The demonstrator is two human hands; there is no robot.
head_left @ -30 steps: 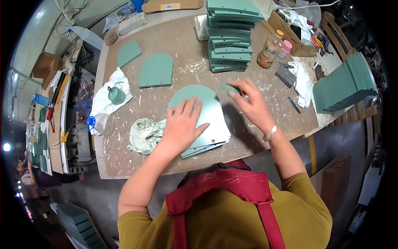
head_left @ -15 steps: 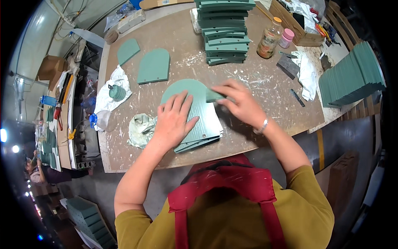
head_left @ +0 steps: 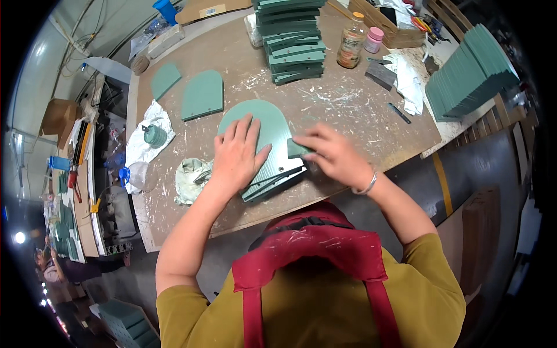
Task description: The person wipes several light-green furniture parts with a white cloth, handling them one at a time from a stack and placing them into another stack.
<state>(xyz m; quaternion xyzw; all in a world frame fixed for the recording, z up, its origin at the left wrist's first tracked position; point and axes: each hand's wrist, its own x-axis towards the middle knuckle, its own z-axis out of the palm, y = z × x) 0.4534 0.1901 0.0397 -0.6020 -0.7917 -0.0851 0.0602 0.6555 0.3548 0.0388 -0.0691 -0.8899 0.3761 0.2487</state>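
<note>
A green panel with one rounded end [head_left: 262, 111] lies on top of at least one similar panel near the front of the table. Flat on its face rests my left hand [head_left: 237, 155], fingers stretched out. Between the thumb and fingers of my right hand [head_left: 337, 153] is a small green block, like a sanding block [head_left: 297, 149], held against the panel's right edge. A crumpled pale cloth [head_left: 190, 181] lies beside my left wrist.
Loose panels [head_left: 203, 94] lie at the back left. A tall stack of green panels [head_left: 293, 52] stands at the back, another [head_left: 470, 72] at the right. Also there: a glass jar [head_left: 351, 43], a pink bottle [head_left: 374, 39], a grey block [head_left: 380, 75] and a dark blade-like strip [head_left: 399, 113].
My right hand has moved the block along the panel's right edge toward me. My left hand stays on the panel. The whole view has shifted slightly.
</note>
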